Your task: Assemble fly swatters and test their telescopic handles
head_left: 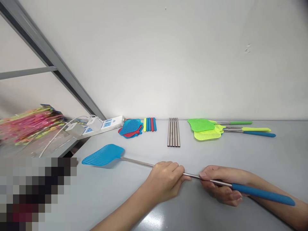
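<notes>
A blue fly swatter (103,155) with a metal rod and a blue handle (263,193) is held across the front of the table. My left hand (166,179) is closed round the middle of its rod, knuckles up. Nearer the handle, my right hand (221,184) is closed on the rod from below, palm turned up. The rod is extended, with the swatter's flat head at the left and the handle lying over my right forearm.
Along the wall lie blue and red swatter heads (131,127), coloured handles (149,124), metal rods (173,133) and several swatters with green and yellow heads (208,133). A power strip (106,126) with white plugs and bagged items (36,123) are at the left.
</notes>
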The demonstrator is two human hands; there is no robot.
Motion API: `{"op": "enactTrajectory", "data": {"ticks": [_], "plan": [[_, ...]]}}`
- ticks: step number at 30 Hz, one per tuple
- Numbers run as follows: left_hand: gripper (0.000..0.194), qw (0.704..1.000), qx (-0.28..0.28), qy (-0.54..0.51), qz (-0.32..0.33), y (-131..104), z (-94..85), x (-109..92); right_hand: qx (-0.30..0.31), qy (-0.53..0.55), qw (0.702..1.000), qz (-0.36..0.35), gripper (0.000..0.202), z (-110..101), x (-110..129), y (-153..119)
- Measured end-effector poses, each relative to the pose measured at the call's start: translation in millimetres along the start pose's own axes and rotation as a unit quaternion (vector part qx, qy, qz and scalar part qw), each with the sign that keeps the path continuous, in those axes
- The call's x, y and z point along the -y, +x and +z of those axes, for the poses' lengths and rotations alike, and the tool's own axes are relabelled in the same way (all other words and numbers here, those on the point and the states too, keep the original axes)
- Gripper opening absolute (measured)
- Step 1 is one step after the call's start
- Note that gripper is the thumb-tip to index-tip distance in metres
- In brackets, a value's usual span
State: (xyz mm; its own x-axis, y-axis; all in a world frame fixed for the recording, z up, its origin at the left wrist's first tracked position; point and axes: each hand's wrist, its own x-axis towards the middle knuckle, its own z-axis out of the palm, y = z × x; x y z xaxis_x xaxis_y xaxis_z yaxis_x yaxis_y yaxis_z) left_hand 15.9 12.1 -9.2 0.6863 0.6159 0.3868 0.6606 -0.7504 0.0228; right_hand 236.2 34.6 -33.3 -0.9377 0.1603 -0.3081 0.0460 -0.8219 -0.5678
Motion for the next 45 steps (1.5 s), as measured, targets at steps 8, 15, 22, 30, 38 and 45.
{"op": "enactTrajectory", "data": {"ticks": [8,15,22,30,38,45], "plan": [[0.031,1.000,-0.013,0.008,0.014,1,-3.3,2,0.014,-0.018,1.000,-0.012,0.033,1,0,1],[0.034,0.999,-0.027,0.017,0.036,0,-5.2,8,-0.029,-0.063,0.997,-0.025,0.035,9,0,0],[0.033,0.996,-0.030,0.042,0.067,-1,-11.7,16,-0.045,-0.074,0.996,-0.030,0.035,16,0,1],[0.034,0.994,-0.033,0.064,0.084,2,-18.4,22,-0.055,-0.083,0.994,-0.035,0.035,21,5,0],[0.035,0.993,-0.049,0.069,0.081,0,-21.9,28,-0.052,-0.098,0.993,-0.033,0.034,21,7,-2],[0.036,0.992,-0.044,0.080,0.085,1,-24.6,29,-0.057,-0.108,0.991,-0.045,0.035,21,6,-2]]}}
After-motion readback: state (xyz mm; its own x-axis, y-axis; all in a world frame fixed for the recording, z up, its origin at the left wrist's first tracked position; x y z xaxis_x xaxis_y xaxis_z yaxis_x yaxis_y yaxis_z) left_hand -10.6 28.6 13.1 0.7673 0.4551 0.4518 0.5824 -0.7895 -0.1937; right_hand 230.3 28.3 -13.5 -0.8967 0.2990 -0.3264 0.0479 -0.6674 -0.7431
